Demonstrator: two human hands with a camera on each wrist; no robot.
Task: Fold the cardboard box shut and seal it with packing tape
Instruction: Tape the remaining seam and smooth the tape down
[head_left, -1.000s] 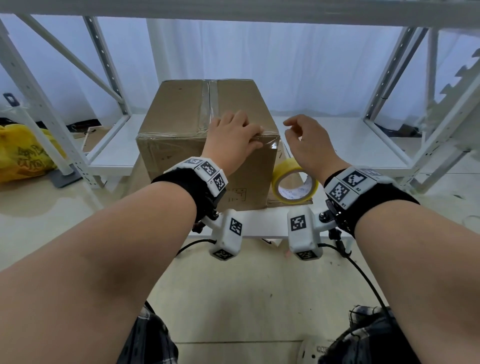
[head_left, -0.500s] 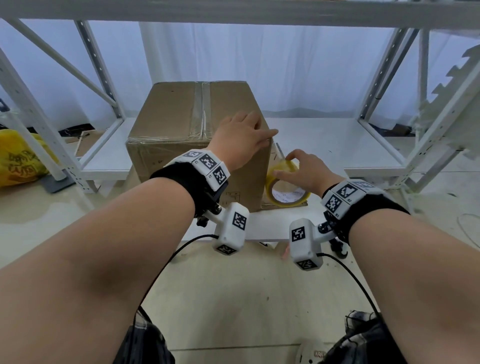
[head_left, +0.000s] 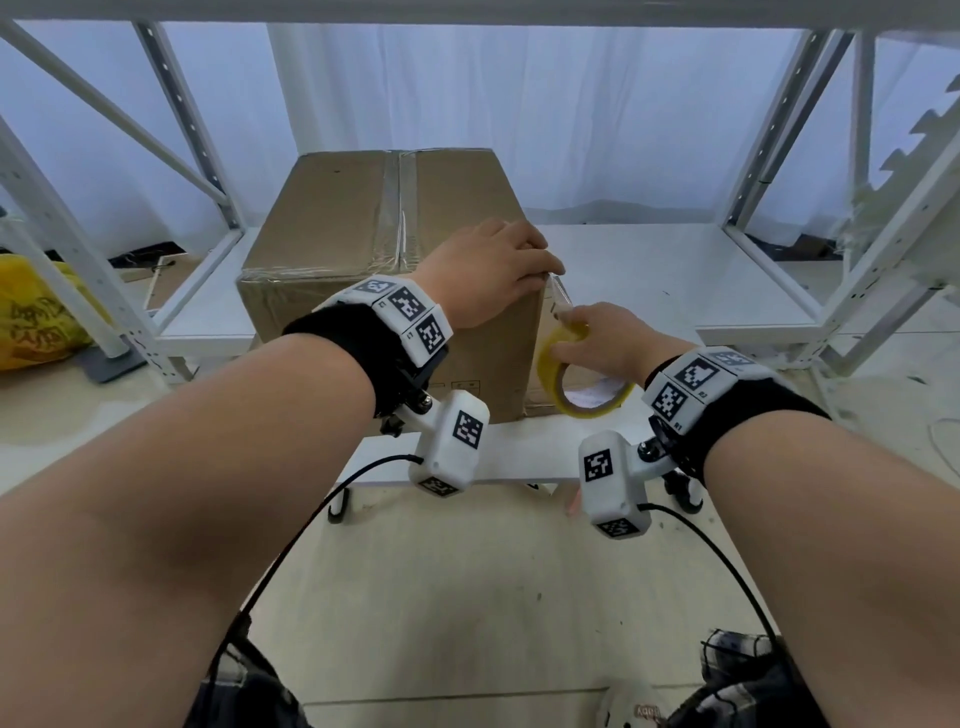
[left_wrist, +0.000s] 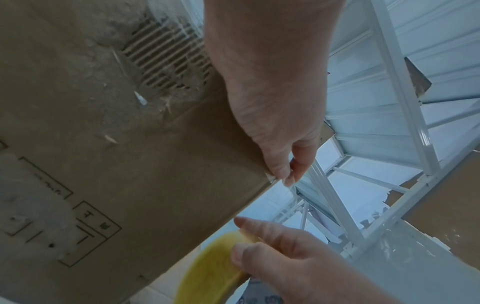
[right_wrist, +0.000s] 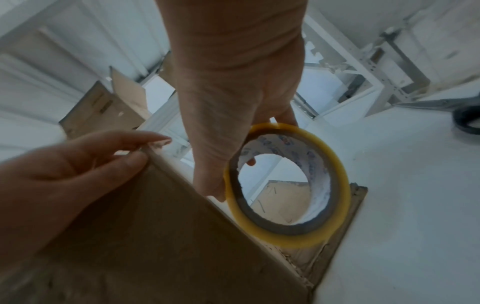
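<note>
The cardboard box (head_left: 363, 218) stands on the white shelf with its flaps folded shut and clear tape along the top seam and front edge. My left hand (head_left: 540, 260) lies over its near right top corner. In the left wrist view, its thumb and forefinger (left_wrist: 288, 174) pinch the tape strip (left_wrist: 293, 193) at that corner. The strip (head_left: 558, 296) runs down to the yellow tape roll (head_left: 548, 364). My right hand (head_left: 576, 332) grips the roll beside the box's right face, thumb on the rim and a finger through the core (right_wrist: 259, 148).
The white shelf (head_left: 649, 270) stretches to the right of the box, framed by metal uprights (head_left: 753, 156). A flat cardboard scrap (right_wrist: 355, 197) lies under the roll. Dark-handled scissors (right_wrist: 467, 119) lie further right. A yellow bag (head_left: 36, 317) sits on the floor at left.
My right hand dropped from beside the box top down to the tape roll and took hold of it. My left hand stayed on the corner.
</note>
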